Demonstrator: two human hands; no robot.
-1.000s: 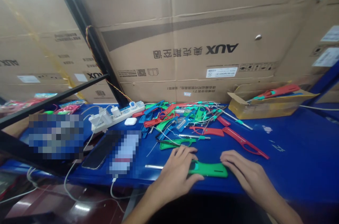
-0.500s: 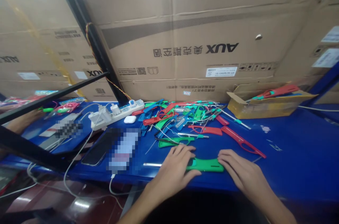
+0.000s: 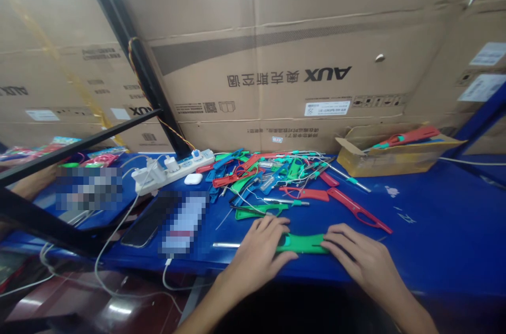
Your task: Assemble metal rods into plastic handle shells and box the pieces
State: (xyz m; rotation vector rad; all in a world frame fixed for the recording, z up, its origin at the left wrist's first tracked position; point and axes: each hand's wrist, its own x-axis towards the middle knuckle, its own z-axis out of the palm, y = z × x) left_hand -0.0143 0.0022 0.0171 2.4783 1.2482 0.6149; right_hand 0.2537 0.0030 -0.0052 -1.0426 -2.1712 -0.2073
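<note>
My left hand [image 3: 256, 255] and my right hand [image 3: 356, 255] lie on either end of a green plastic handle [image 3: 302, 243] at the front of the blue workbench [image 3: 427, 218], fingers curled over it. A thin metal rod [image 3: 226, 244] sticks out leftward from under my left hand. Just beyond my hands lies a heap of red, green and blue plastic-handled tools with metal shafts and thin wires [image 3: 272, 176]. A long red plastic handle [image 3: 356, 210] lies to the right of the heap, above my right hand.
A power strip with plugged-in chargers [image 3: 169, 169] and a white earbud case [image 3: 193, 179] sit left of the heap. A phone [image 3: 150, 219] lies nearby. An open cardboard box [image 3: 379, 160] holds red pieces. Large cartons stand behind; black metal bars cross the left.
The whole view has drifted slightly left and up. My hands stay on the green handle, with no visible change in their hold.
</note>
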